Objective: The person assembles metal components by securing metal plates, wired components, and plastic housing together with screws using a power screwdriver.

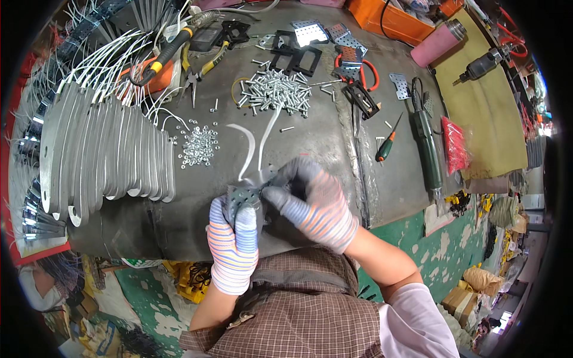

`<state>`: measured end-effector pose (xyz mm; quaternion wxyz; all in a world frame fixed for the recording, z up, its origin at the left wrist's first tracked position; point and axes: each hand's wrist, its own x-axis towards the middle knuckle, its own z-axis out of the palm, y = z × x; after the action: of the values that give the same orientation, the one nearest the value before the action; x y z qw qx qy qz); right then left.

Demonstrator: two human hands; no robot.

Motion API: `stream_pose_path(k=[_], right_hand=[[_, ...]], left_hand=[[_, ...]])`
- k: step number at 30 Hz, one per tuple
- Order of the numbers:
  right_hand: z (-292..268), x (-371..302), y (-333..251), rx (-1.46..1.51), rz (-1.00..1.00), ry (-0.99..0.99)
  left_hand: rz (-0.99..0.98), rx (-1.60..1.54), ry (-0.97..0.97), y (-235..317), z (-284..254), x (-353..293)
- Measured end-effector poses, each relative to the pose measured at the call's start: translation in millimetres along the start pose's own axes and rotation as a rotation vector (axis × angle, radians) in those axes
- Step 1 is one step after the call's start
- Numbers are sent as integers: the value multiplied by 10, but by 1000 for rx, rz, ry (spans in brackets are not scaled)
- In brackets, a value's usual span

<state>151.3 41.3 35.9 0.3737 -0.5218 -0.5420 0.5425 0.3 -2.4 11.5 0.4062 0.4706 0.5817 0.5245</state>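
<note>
Both my hands wear striped knit gloves with grey fingertips. Near the table's front edge, my left hand (234,247) is closed around a small grey perforated metal plate (243,196). My right hand (322,206) reaches in from the right, thumb and forefinger pinched at the plate's right side; whatever sits between those fingertips is hidden. Two white strips (246,152) run up the table from the plate. Beyond them lies a heap of silver screws (276,90), with one loose screw (287,129) nearer me. A scatter of small nuts (200,146) lies left of the strips.
Flat grey metal pieces with white wires (113,149) stand in a row at left. Pliers (194,83), black frames (296,59) and red-handled scissors (365,74) lie farther back. A screwdriver (387,146), green electric driver (427,149), red bag (455,145) and pink bottle (439,43) are at right.
</note>
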Motion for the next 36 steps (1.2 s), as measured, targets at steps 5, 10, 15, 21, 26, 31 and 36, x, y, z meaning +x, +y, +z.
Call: stream_pose_path(k=[5, 10, 15, 21, 26, 31, 36], right_hand=[[-236, 365, 104, -493, -233, 12], [-321, 847, 37, -1360, -644, 15], [-388, 765, -51, -964, -418, -112], [-258, 121, -261, -69, -61, -249], [-130, 104, -59, -355, -569, -113], [-132, 64, -62, -437, -624, 3], [-158, 80, -49, -381, -208, -129]], left_hand=[[-474, -717, 4, -114, -60, 95], [-550, -785, -34, -197, -134, 161], [-567, -849, -22, -201, -102, 146], [-366, -362, -109, -84, -3, 76], [-28, -122, -138, -52, 124, 17], [14, 108, -140, -60, 155, -3], [124, 203, -136, -150, 175, -18]])
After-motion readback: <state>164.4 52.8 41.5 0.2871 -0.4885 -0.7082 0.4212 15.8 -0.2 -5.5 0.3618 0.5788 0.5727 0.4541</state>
